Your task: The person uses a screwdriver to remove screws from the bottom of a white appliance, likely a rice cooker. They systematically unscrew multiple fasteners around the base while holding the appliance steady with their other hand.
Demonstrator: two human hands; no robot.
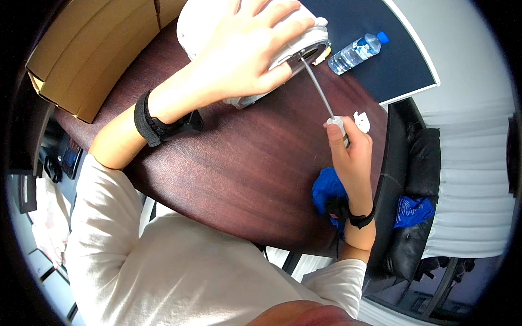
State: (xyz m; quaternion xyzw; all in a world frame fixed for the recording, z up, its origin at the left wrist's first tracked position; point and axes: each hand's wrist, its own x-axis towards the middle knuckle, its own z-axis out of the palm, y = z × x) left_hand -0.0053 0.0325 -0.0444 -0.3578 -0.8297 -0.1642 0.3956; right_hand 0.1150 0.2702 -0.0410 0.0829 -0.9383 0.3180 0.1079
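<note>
A bulky white device (198, 24) with a rounded body rests at the far middle of the dark red-brown table (217, 168); glare washes out part of it. My left hand (247, 57) grips it, fingers spread over the top and thumb on the near side. In my right hand (353, 152) is a screwdriver (318, 89), held by its pale handle. The long metal shaft slants up and left, its tip at the dark recess (312, 54) in the device's end. Whether the tip sits in a screw cannot be made out.
A water bottle (356, 53) with a blue cap lies on a dark board (353, 16) at the far right. Near my right hand are a small white piece (361, 122) and a blue cloth-like item (328, 190). A cardboard box (98, 54) stands far left; a black sofa (405, 244) lies right.
</note>
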